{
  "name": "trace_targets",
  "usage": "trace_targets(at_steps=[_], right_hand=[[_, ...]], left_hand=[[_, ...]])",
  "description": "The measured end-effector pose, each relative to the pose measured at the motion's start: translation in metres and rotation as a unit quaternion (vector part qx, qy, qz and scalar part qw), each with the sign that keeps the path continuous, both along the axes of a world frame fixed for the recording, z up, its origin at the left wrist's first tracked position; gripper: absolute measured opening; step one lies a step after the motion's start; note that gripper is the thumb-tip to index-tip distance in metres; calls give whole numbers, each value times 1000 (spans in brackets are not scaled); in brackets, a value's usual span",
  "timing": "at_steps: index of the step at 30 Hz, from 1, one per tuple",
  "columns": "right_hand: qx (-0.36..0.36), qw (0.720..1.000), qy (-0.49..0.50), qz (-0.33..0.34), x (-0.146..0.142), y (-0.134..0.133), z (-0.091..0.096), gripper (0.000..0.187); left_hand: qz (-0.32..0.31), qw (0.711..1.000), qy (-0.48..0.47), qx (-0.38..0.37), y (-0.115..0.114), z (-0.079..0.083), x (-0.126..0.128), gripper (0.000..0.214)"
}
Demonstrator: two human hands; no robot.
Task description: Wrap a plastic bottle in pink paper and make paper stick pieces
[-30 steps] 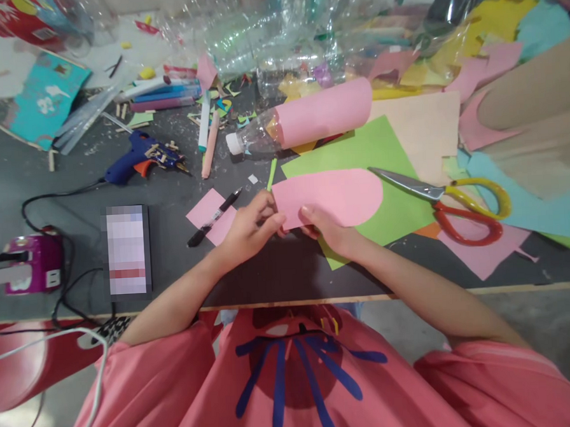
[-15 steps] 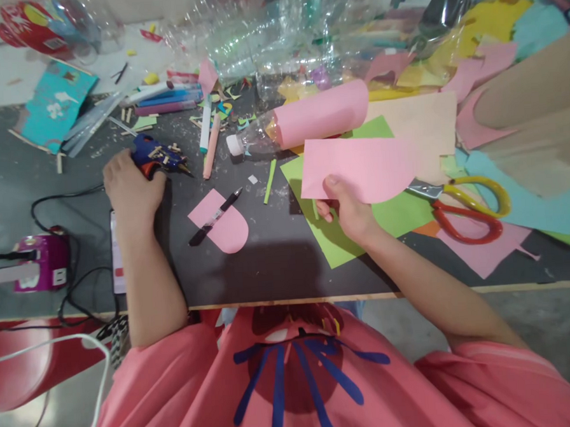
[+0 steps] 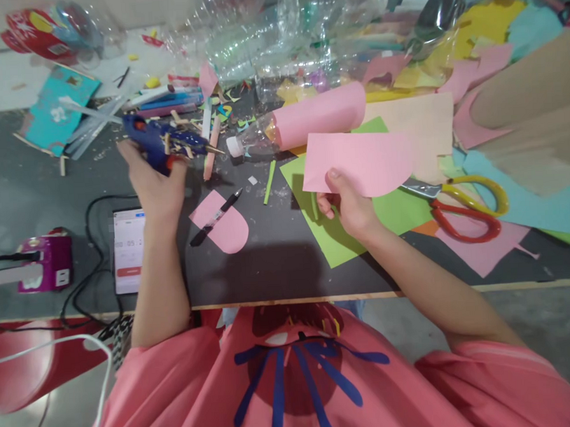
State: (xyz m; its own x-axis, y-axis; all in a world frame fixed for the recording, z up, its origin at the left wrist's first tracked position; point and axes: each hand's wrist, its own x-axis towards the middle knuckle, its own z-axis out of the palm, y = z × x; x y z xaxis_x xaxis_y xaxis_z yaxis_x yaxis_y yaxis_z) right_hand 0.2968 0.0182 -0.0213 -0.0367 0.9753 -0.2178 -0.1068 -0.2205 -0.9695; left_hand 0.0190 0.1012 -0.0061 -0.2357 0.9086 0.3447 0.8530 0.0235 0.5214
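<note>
My left hand (image 3: 155, 182) is closed round a blue hot glue gun (image 3: 159, 142) and holds it above the dark table, nozzle pointing right. My right hand (image 3: 351, 205) pinches the lower left corner of a pink paper piece (image 3: 359, 162) with one rounded end, lifted over a green sheet (image 3: 362, 225). Between the hands, a smaller pink rounded piece (image 3: 226, 226) lies on the table with a black marker (image 3: 216, 217) across it. A plastic bottle wrapped in pink paper (image 3: 309, 120) lies just behind.
Red-and-yellow scissors (image 3: 461, 207) lie to the right on coloured paper. A phone (image 3: 127, 247) and a purple power strip (image 3: 46, 261) with black cords sit at the left. Markers, paper scraps and clear bottles (image 3: 266, 30) crowd the back. The table's front edge (image 3: 270, 301) runs near my chest.
My left hand let go of the pink piece, reached left to the glue gun, gripped it and lifted it off the table. My right hand raised the pink piece slightly.
</note>
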Motion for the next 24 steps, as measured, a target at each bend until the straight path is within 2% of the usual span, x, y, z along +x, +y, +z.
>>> trace_targets(at_steps=[5,8,14,19,24], right_hand=[[-19,1000,7,-5,0,2,-2,57],[-24,1000,2,-7,-1,2,-2,58],[-20,1000,-19,-13,-3,0,6,61],[-20,999,-34,-3,-3,-1,6,62],[-32,999,-41,12,-2,-2,6,63]], left_hand=[[-130,991,25,6,-20,-12,19,30],[-171,985,15,5,-32,-13,28,37],[-211,977,11,-10,-41,-9,40,54],[-215,976,15,-14,-38,-10,36,51],[-216,975,42,-20,-37,-18,30,50]])
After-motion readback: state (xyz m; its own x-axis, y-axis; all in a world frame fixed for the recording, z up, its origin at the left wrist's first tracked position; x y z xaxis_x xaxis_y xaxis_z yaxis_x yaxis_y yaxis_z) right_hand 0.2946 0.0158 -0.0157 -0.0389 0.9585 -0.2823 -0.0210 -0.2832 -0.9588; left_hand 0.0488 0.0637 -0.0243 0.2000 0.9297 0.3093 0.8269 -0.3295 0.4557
